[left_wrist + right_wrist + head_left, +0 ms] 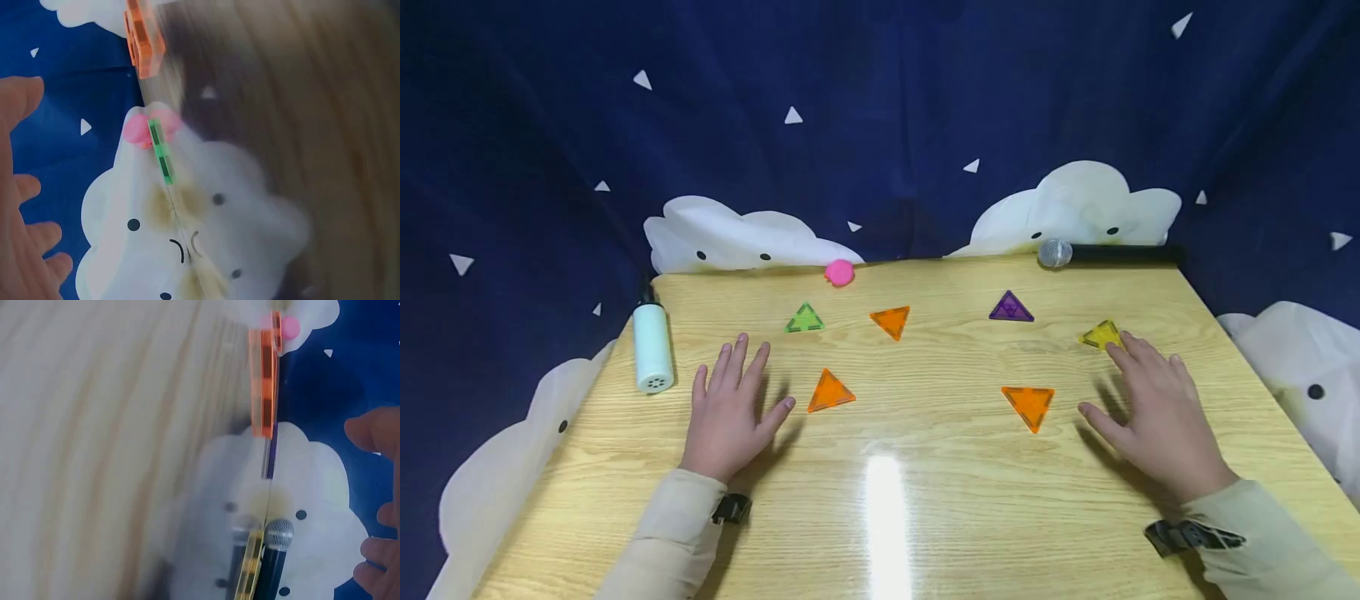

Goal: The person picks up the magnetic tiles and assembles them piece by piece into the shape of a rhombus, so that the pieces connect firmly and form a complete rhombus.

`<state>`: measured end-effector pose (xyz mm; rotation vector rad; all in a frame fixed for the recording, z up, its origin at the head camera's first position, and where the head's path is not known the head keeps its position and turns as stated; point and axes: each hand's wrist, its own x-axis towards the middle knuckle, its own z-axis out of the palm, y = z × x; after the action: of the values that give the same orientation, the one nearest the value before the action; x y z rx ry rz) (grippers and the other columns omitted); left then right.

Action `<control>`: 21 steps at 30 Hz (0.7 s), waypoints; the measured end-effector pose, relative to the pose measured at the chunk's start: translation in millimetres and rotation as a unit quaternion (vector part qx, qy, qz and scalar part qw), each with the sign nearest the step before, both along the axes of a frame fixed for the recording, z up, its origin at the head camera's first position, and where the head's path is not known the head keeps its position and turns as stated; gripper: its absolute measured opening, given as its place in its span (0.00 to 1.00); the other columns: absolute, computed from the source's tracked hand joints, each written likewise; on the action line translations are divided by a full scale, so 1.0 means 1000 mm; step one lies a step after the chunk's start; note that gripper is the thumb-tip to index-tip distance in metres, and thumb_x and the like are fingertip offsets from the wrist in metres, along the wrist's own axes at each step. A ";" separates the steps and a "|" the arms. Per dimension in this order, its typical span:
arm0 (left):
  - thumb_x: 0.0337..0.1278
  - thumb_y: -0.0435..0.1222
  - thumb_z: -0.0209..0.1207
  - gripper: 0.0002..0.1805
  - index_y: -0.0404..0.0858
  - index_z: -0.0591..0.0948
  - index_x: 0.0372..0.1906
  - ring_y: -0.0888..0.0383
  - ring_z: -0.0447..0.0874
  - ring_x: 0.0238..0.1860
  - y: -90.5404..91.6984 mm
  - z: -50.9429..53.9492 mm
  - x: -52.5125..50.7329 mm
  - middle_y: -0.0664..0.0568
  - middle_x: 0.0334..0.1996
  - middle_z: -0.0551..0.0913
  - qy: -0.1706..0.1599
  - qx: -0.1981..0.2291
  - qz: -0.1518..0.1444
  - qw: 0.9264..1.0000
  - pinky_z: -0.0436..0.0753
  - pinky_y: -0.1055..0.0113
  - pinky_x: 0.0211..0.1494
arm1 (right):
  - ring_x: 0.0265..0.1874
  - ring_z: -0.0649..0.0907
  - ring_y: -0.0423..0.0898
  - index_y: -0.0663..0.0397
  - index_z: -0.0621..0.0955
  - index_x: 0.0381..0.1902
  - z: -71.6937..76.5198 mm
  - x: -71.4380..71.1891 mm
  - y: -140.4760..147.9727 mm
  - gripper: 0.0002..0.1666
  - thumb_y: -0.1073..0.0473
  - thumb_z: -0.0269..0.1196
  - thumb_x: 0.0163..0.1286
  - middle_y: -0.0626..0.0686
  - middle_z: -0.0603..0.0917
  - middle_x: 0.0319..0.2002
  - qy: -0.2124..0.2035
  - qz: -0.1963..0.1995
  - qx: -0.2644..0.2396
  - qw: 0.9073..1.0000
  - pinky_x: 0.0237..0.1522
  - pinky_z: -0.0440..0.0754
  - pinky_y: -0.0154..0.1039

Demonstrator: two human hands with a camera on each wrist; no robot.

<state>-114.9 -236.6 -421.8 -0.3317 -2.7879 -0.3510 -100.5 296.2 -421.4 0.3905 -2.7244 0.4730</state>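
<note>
My left hand (730,417) hovers over the table with its fingers spread, holding nothing. The closest tile to its thumb is an orange triangle tile (831,392); a green triangle tile (805,318) lies farther back. My right hand (1157,412) is likewise spread and holds nothing. Its fingertips overlap a yellow triangle tile (1102,335) in the head view; whether they touch it I cannot tell. Left of the right thumb lies another orange triangle tile (1030,406). A third orange triangle tile (892,322) and a purple triangle tile (1011,307) lie farther back.
On the far right edge lies a microphone (1105,254). A pale blue cylinder (652,346) with a dark end lies at the left edge, and a pink round object (839,272) at the back edge. Behind the wooden table (955,500) hangs a dark blue curtain (880,100).
</note>
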 end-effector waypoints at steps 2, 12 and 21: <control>0.63 0.59 0.58 0.44 0.43 0.62 0.77 0.38 0.50 0.77 0.001 0.000 0.000 0.41 0.79 0.53 -0.005 0.000 -0.008 1.000 0.47 0.34 0.72 | 0.70 0.63 0.69 0.66 0.67 0.71 -0.001 -0.002 -0.006 0.51 0.44 0.72 0.58 0.70 0.64 0.71 0.003 0.005 -0.005 1.000 0.72 0.45 0.67; 0.63 0.58 0.59 0.43 0.42 0.63 0.77 0.41 0.58 0.74 0.009 -0.003 -0.003 0.43 0.75 0.62 -0.019 0.011 -0.049 0.999 0.49 0.36 0.72 | 0.68 0.65 0.67 0.61 0.68 0.71 -0.004 -0.009 -0.032 0.50 0.44 0.73 0.57 0.67 0.67 0.71 0.014 0.029 -0.003 0.999 0.70 0.51 0.67; 0.64 0.56 0.60 0.41 0.40 0.65 0.75 0.41 0.61 0.73 0.014 -0.004 -0.004 0.43 0.74 0.66 -0.022 0.022 -0.067 0.997 0.51 0.38 0.72 | 0.68 0.66 0.67 0.62 0.70 0.70 -0.005 -0.016 -0.056 0.49 0.46 0.73 0.56 0.66 0.67 0.71 0.019 0.044 -0.013 0.999 0.70 0.52 0.66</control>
<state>-118.9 -222.3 -425.3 -0.5093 -2.8027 -0.4551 -116.4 240.0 -426.2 0.5096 -2.6701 0.5180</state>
